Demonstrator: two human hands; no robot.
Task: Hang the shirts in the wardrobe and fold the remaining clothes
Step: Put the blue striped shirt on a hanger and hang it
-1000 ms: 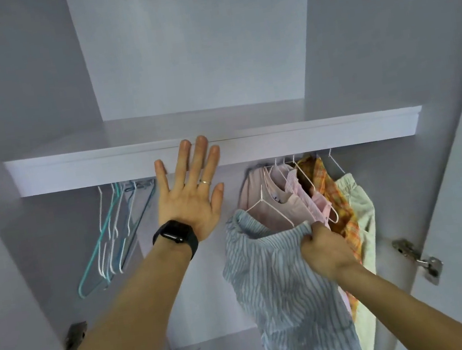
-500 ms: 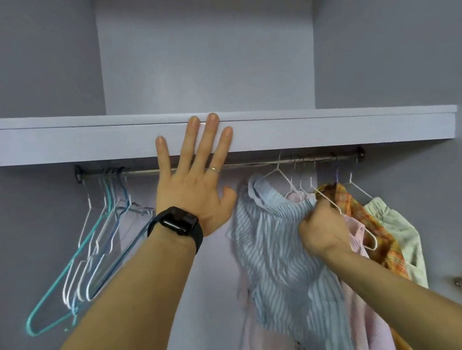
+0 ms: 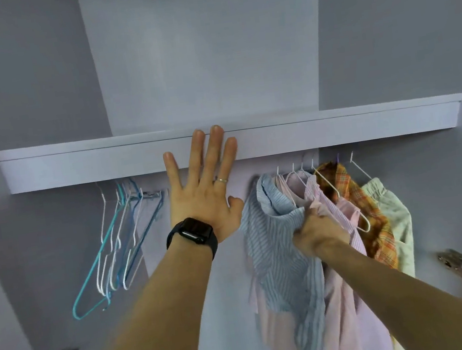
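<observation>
Now our left hand [image 3: 204, 205] lies flat and spread on the shelf edge [image 3: 336, 130], our right hand [image 3: 318, 233] has a tight grip on the blue striped shirt [image 3: 283, 256] beside the hung clothes [image 3: 374, 214], and with the rail hidden we judge its hook may miss and drop.

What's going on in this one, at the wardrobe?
A person is hanging a blue striped shirt in the wardrobe. The right hand grips it near the collar, beside pink shirts and an orange plaid shirt already on hangers. The left hand is spread open at the shelf front. Further left hang empty hangers.
</observation>
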